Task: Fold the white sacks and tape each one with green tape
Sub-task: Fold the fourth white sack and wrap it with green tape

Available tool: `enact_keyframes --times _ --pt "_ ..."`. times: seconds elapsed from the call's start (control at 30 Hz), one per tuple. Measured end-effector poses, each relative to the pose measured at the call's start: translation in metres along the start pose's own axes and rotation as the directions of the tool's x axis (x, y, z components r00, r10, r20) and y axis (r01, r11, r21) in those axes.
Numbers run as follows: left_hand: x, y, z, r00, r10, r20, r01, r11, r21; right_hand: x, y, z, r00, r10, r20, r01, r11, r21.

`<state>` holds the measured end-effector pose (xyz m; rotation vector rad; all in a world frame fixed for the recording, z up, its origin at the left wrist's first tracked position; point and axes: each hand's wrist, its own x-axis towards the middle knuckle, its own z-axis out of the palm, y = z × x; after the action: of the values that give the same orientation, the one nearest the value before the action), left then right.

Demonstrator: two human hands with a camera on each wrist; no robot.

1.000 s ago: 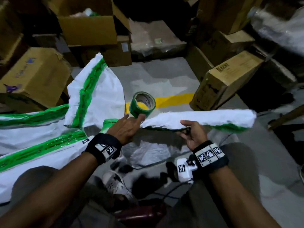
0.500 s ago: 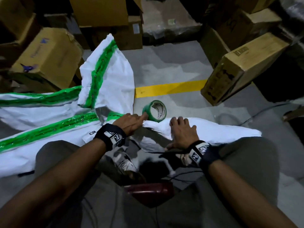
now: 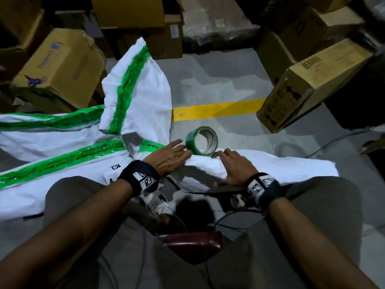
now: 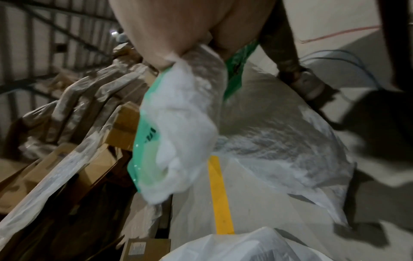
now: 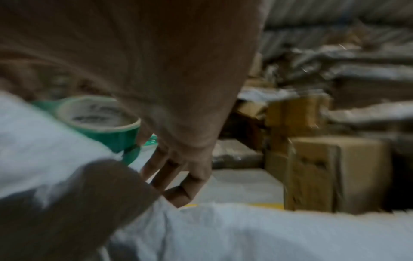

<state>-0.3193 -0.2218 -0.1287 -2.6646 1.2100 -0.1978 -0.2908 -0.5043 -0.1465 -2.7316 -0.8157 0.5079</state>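
Note:
A folded white sack (image 3: 281, 165) lies across the floor in front of my knees. My right hand (image 3: 233, 165) presses down on it with spread fingers; the right wrist view shows those fingers (image 5: 170, 173) over the sack (image 5: 245, 229). My left hand (image 3: 168, 155) rests flat on the sack's left end. Its fingertips touch a green tape roll (image 3: 201, 141) that stands on edge just beyond the sack. That roll (image 5: 100, 123) appears close to my right fingers too. In the left wrist view, bunched sack material (image 4: 185, 123) with green tape hangs under the palm.
Sacks with green tape strips (image 3: 62, 163) (image 3: 145, 94) lie spread at the left. Cardboard boxes (image 3: 60, 67) (image 3: 312, 84) ring the grey floor, which has a yellow line (image 3: 216, 107). Cables (image 3: 333, 140) run at the right. A maroon seat (image 3: 191, 240) and a shoe (image 3: 156, 203) are between my legs.
The folded sack came down from the air onto the floor. My right hand let go of its grip and flattened on it. The tape roll dropped to the floor beside my left fingers.

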Motion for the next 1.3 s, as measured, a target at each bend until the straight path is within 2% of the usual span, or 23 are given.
enact_keyframes --times 0.03,0.1,0.23,0.37,0.43,0.5,0.57,0.6,0.63,0.67,0.7,0.73,0.77,0.8,0.83,0.87,0.9,0.93,1.03,1.1,1.2,1.23,1.3 --pt "-0.003 0.001 0.005 0.999 0.038 -0.028 -0.038 0.999 0.025 -0.003 0.006 -0.003 0.991 0.034 0.133 -0.069 0.961 0.268" --pt "-0.011 0.008 0.007 0.995 0.096 -0.029 -0.095 0.995 0.033 -0.004 0.013 -0.011 0.978 0.088 0.189 -0.19 0.748 0.635" --pt "-0.014 0.015 0.008 0.993 0.109 -0.037 -0.106 0.992 0.068 0.014 0.015 -0.012 0.979 0.196 0.059 -0.164 0.574 0.802" --pt "-0.02 0.016 0.013 0.992 0.128 -0.003 -0.127 0.99 0.066 0.039 0.005 -0.004 0.984 0.131 0.124 -0.16 0.316 0.935" --pt "-0.023 0.017 0.011 0.993 0.099 0.072 -0.101 0.994 0.032 0.044 -0.004 0.001 0.986 0.107 0.127 -0.154 0.295 0.943" --pt "-0.027 0.012 0.01 0.997 0.044 0.058 -0.045 0.999 0.021 0.048 -0.012 0.005 0.991 0.109 0.083 -0.118 0.37 0.921" --pt "-0.034 0.006 0.014 0.992 -0.126 0.0 0.126 0.992 -0.002 0.051 -0.016 0.006 0.99 0.135 0.046 -0.098 0.409 0.907" --pt "-0.036 0.009 0.015 0.944 -0.324 -0.062 0.319 0.945 -0.071 0.051 -0.017 0.004 0.987 0.16 0.037 -0.099 0.401 0.911" --pt "-0.035 0.014 0.011 0.814 -0.564 -0.137 0.544 0.824 -0.158 0.051 -0.016 0.0 0.982 0.188 0.017 -0.093 0.399 0.912" --pt "-0.031 0.021 0.004 0.564 -0.809 -0.166 0.773 0.587 -0.238 0.051 -0.015 -0.004 0.977 0.213 -0.005 -0.084 0.409 0.909" --pt "-0.027 0.03 0.004 0.231 -0.972 -0.054 0.925 0.236 -0.296 0.051 -0.013 -0.007 0.973 0.229 -0.022 -0.077 0.416 0.906" --pt "-0.021 0.039 0.002 -0.071 -0.98 0.184 0.936 -0.129 -0.327 0.051 -0.012 -0.01 0.969 0.244 -0.033 -0.076 0.421 0.904" --pt "-0.012 0.046 0.002 -0.252 -0.853 0.457 0.832 -0.432 -0.348 0.051 -0.013 -0.012 0.965 0.26 -0.034 -0.082 0.419 0.904" --pt "0.0 0.053 0.0 -0.278 -0.667 0.691 0.637 -0.667 -0.387 0.051 -0.014 -0.013 0.962 0.272 -0.031 -0.09 0.42 0.903" --pt "0.011 0.057 -0.005 -0.19 -0.495 0.848 0.329 -0.846 -0.42 0.052 -0.015 -0.013 0.96 0.277 -0.027 -0.098 0.429 0.898" --pt "0.021 0.061 -0.007 -0.055 -0.377 0.925 0.01 -0.926 -0.377 0.052 -0.017 -0.013 0.963 0.269 -0.028 -0.101 0.453 0.886" --pt "0.028 0.064 -0.012 0.018 -0.345 0.938 -0.161 -0.927 -0.338 0.052 -0.017 -0.012 0.966 0.258 -0.031 -0.1 0.478 0.872" --pt "0.035 0.066 -0.019 0.055 -0.353 0.934 -0.221 -0.917 -0.333 0.051 -0.017 -0.013 0.967 0.252 -0.034 -0.099 0.495 0.863" --pt "0.05 0.066 -0.011 0.16 -0.407 0.899 -0.127 -0.912 -0.39 0.05 -0.018 -0.011 0.971 0.238 -0.013 -0.121 0.538 0.834" --pt "0.056 0.067 0.039 0.103 -0.414 0.905 -0.098 -0.909 -0.405 0.047 -0.019 -0.007 0.978 0.207 0.0 -0.13 0.615 0.777" --pt "0.062 0.066 0.051 -0.179 -0.547 0.818 -0.015 -0.829 -0.559 0.039 -0.025 -0.003 0.987 0.137 -0.088 -0.036 0.711 0.702" --pt "0.063 0.063 0.038 -0.233 -0.584 0.778 0.049 -0.805 -0.591 0.038 -0.026 -0.004 0.987 0.096 -0.132 0.026 0.705 0.709" --pt "0.065 0.054 0.031 -0.275 -0.618 0.736 0.156 -0.784 -0.6 0.041 -0.028 -0.009 0.974 0.007 -0.227 0.163 0.675 0.719"
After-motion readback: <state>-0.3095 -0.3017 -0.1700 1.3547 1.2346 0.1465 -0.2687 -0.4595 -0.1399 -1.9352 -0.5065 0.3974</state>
